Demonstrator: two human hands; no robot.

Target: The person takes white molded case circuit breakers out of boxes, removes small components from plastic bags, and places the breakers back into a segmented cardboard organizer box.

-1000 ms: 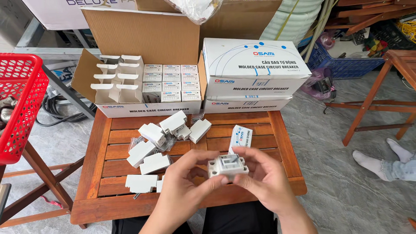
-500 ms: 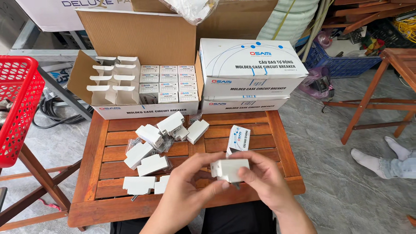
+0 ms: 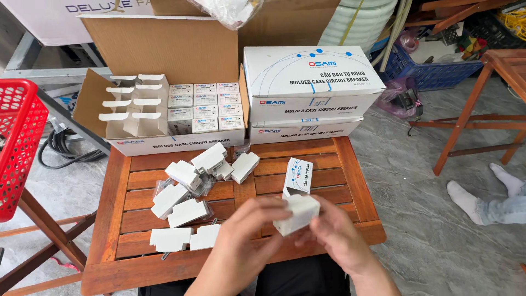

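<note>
Both hands meet low over the slatted wooden tabletop point(image 3: 329, 164), at about six o'clock in the view. The left hand point(image 3: 246, 241) and the right hand point(image 3: 339, 235) pinch a small white plastic block point(image 3: 297, 214) between their fingertips; it is boxy, smooth and matte, held tilted just above the near edge of the wood. Neither hand is spread: the fingers curl in around the block from both sides.

Just past it, at twelve o'clock from the block, a small white carton point(image 3: 297, 176) with blue print stands upright on the slats. At nine to ten o'clock lies a loose scatter of white plastic pieces point(image 3: 189, 192), angular and stepped in shape, some resting on crinkled clear wrap.

At the far edge, an open cardboard box point(image 3: 159, 49) with a plain brown raised flap holds rows of small white cartons and white card dividers. Beside it at one o'clock sit two stacked white boxes point(image 3: 312, 82), glossy with blue lettering.

A red plastic mesh basket point(image 3: 19, 142) hangs at the left edge. On the grey stone floor at three o'clock, another person's white-socked feet point(image 3: 482, 192) rest near a wooden stool.
</note>
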